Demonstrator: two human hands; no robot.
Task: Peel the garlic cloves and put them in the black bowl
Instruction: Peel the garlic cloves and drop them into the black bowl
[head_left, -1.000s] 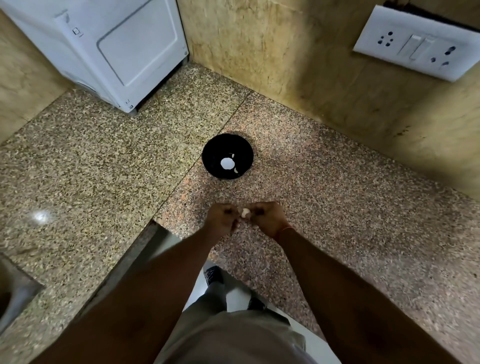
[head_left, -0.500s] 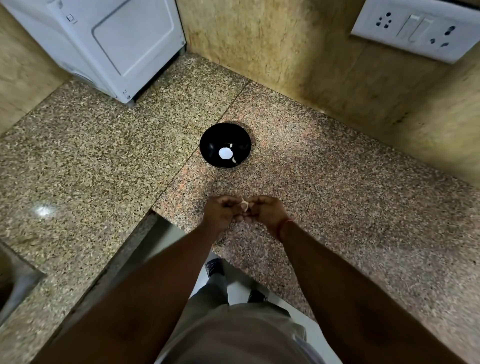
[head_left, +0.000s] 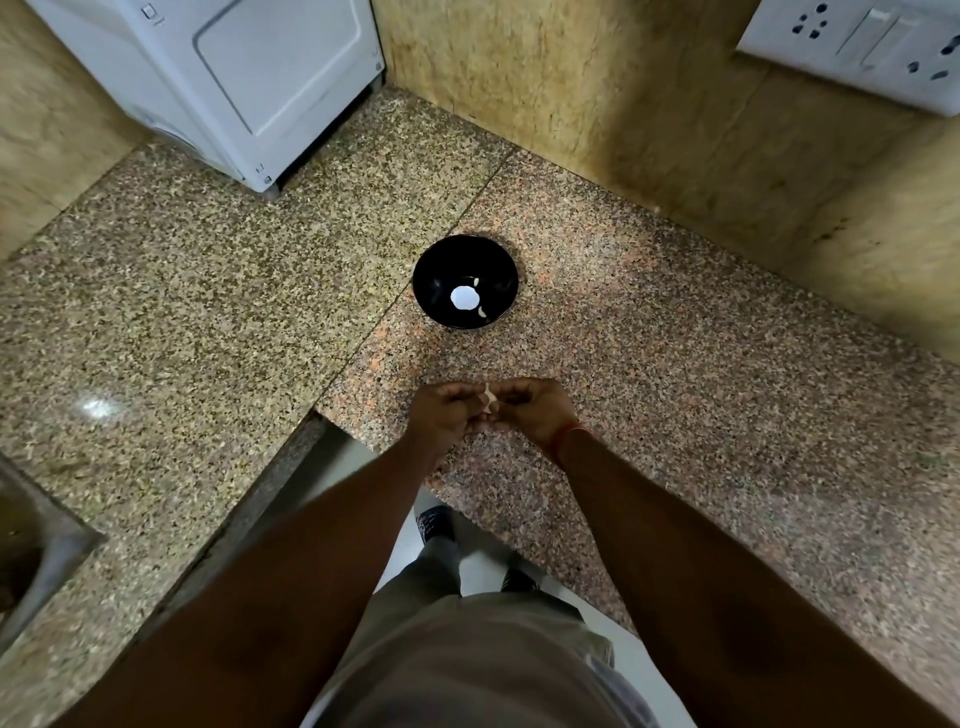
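Observation:
A black bowl stands on the granite counter, with a bright glare spot and two small pale garlic pieces near its bottom. Just in front of the bowl, my left hand and my right hand meet with curled fingers. Between their fingertips they pinch one small pale garlic clove. Most of the clove is hidden by my fingers. Both hands hover near the counter's front edge.
A white appliance stands at the back left against the wall. A switch and socket plate is on the right wall. A metal sink edge shows at the far left. The counter is L-shaped with a cut-out corner.
The hands stay together on the clove, with small finger shifts. The view has tilted slightly, so the bowl and hands sit a little higher in the frame.

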